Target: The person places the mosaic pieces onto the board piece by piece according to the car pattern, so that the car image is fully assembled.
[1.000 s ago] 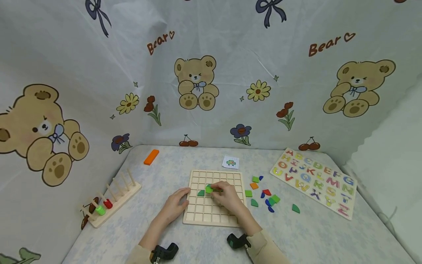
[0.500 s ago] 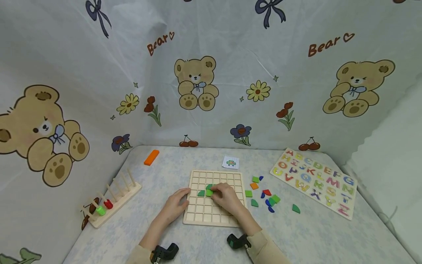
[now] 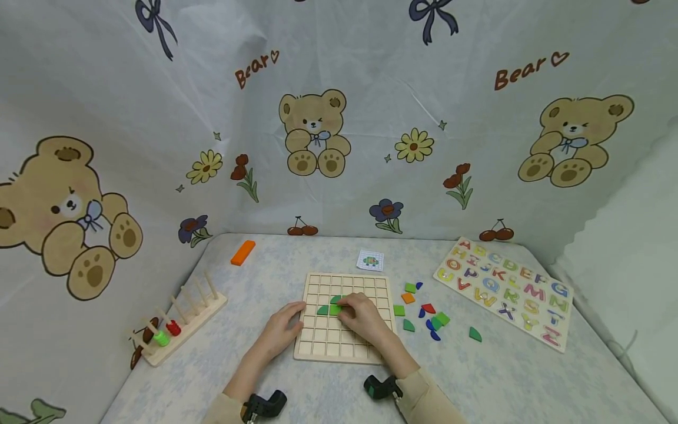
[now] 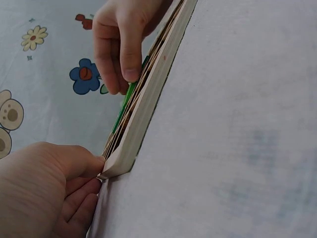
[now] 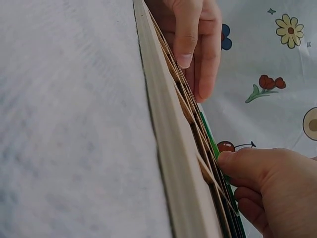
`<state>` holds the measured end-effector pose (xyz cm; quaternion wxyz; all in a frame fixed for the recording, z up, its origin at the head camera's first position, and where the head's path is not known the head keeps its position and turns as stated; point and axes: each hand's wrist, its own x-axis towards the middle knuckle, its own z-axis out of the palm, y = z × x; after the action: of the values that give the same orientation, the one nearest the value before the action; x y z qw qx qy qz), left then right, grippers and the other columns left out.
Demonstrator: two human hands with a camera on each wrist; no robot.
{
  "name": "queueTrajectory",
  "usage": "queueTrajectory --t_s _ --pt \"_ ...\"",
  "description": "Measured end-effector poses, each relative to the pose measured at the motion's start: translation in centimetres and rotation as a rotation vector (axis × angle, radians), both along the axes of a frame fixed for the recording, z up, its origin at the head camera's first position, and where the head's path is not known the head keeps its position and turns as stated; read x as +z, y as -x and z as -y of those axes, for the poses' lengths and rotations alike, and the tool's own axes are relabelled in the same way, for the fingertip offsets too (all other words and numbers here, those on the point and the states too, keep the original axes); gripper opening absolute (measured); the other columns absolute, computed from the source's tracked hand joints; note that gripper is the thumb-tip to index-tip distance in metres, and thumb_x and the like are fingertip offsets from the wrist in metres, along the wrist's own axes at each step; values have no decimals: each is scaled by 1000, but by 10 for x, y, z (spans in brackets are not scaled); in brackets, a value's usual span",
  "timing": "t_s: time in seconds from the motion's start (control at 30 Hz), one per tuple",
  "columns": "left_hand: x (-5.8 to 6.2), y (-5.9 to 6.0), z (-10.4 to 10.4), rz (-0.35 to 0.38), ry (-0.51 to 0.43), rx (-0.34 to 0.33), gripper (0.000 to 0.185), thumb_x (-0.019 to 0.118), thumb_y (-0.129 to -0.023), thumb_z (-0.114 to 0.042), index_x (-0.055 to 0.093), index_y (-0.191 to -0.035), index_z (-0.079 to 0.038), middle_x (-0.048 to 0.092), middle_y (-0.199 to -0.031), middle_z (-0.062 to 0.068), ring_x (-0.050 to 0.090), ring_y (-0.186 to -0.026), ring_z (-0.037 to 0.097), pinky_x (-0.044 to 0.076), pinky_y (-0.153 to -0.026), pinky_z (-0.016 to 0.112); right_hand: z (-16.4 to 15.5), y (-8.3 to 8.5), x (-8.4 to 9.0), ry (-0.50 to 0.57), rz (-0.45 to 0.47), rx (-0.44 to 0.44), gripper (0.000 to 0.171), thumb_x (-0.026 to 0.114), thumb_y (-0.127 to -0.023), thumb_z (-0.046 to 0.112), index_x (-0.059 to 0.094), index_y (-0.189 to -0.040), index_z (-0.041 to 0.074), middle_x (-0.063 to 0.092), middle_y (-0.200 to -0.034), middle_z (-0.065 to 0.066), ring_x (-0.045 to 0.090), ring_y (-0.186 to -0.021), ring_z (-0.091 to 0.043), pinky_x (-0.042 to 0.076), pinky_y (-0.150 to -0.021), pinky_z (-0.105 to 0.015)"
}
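A wooden grid board [image 3: 339,347] lies in front of me on the table. My left hand [image 3: 281,330] holds its left side; in the left wrist view, the thumb lies at the board's corner with fingers curled below. Over the middle squares, my right hand [image 3: 364,318] pinches a light green square tile [image 3: 333,310] that sits in the grid. Thumb and fingertips hide the tile's right edge. Directly left of it is a dark green quarter-circle tile [image 3: 322,310]. Another dark green quarter-circle [image 3: 336,300] sits just above, partly covered by the fingers.
Right of the board lie several loose tiles, among them an orange square [image 3: 408,298] and a red piece [image 3: 428,308]. A pattern card [image 3: 370,260] is behind the board. An alphabet board [image 3: 505,288] stands right, a peg rack [image 3: 185,330] left, and an orange block [image 3: 243,252] farther back.
My right hand has shifted slightly and lowered the light green square tile into line with the quarter-circle beside it, showing more of the upper quarter-circle. The left hand has stayed in place.
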<state>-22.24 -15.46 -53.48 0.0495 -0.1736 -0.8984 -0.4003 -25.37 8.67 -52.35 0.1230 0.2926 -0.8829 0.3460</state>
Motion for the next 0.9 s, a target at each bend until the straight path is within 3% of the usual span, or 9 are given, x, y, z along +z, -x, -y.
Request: queueTrajectory --t_s 0.13,0.3,0.4,0.63,0.9 --pt "-1 0 0 -12 7 -1 45 61 -91 -6 51 -134 1 49 -136 14 43 -127 31 37 -102 47 -1 0 1 73 76 17 24 71 -83 8 68 -106 2 65 -103 -7 59 -96 -22 51 -82 -34" --pt "0 -1 -1 -11 3 -16 45 60 -91 -6 50 -134 2 48 -136 16 42 -127 32 37 -102 48 -4 0 9 340 336 28 26 69 -88 13 66 -111 1 65 -104 -10 62 -94 -22 53 -80 -28" --pt "1 -1 -2 -6 0 -18 45 60 -92 -6 50 -135 2 48 -137 17 41 -128 32 36 -103 48 -9 3 15 450 424 2 29 69 -88 17 66 -112 1 66 -105 -10 62 -94 -22 52 -80 -27" --pt "-1 0 -1 -5 10 -4 45 60 -91 -6 50 -135 1 48 -137 15 41 -128 31 36 -103 47 -31 8 36 553 403 -61 31 69 -87 14 65 -114 -2 65 -107 -13 62 -94 -20 53 -79 -27" --pt "0 1 0 14 0 -7 45 60 -91 -7 50 -135 0 47 -137 14 41 -129 30 36 -103 46 -71 12 44 566 393 -170 35 69 -88 20 64 -117 1 63 -112 -16 60 -99 -21 51 -82 -25"
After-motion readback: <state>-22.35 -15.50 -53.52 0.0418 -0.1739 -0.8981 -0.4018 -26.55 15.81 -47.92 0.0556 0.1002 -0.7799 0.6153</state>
